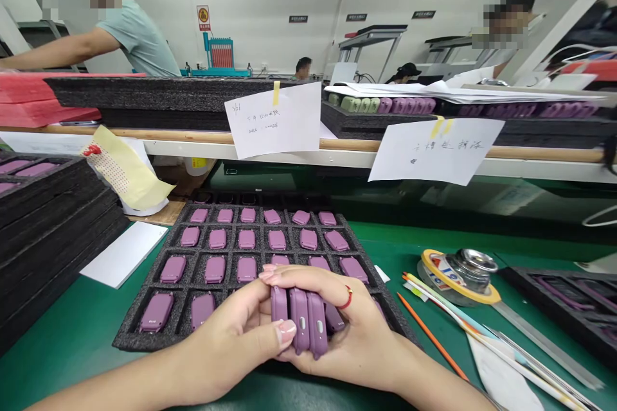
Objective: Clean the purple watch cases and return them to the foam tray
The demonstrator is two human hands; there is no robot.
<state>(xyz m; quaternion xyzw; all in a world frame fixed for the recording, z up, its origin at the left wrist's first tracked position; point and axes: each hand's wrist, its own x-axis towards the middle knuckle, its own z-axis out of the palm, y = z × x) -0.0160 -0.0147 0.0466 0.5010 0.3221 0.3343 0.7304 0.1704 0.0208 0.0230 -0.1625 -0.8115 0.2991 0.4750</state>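
Note:
Several purple smartwatch cases (299,321) stand on edge side by side, held between my two hands above the front of a black foam tray. My right hand (359,321), with a red string ring on one finger, wraps round the stack from the right and over its top. From the left, my left hand (241,334) closes on the leftmost case, its thumb pressed to the front. More purple cases lie one per compartment in the foam tray (126,327). My hands hide part of its front rows.
Stacked black foam trays (53,244) rise at the left, beside a white card (124,253). At right lie a tape roll with a glass jar (477,270), an orange stick (431,336) and another tray (569,308). A shelf (347,149) spans the back; co-workers are beyond.

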